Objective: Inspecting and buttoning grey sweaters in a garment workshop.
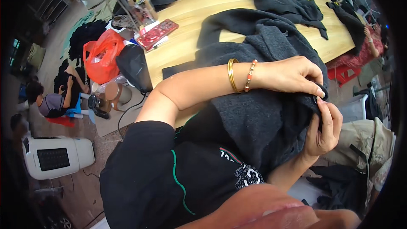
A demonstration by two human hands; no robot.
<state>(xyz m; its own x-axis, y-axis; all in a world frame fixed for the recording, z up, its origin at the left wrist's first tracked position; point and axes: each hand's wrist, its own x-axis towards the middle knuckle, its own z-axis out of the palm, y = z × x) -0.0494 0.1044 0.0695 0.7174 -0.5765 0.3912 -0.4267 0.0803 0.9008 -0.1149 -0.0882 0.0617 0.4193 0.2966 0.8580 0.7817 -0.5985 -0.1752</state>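
A dark grey fleecy garment [258,114] lies across my lap and onto the wooden table [186,46]. My left hand [292,76], with a gold bangle and a bead bracelet on its wrist, pinches the garment's edge at the right. My right hand [324,129] comes up from below and grips the same edge, fingertips meeting the left hand's at a small dark button [316,99]. Both hands are closed on the fabric.
More dark garments [292,6] lie spread on the table. A red plastic bag [101,55], a black bag [133,65] and a red flat case [157,33] sit at its left end. A person [53,99] sits on the floor at left, near a white appliance [57,157].
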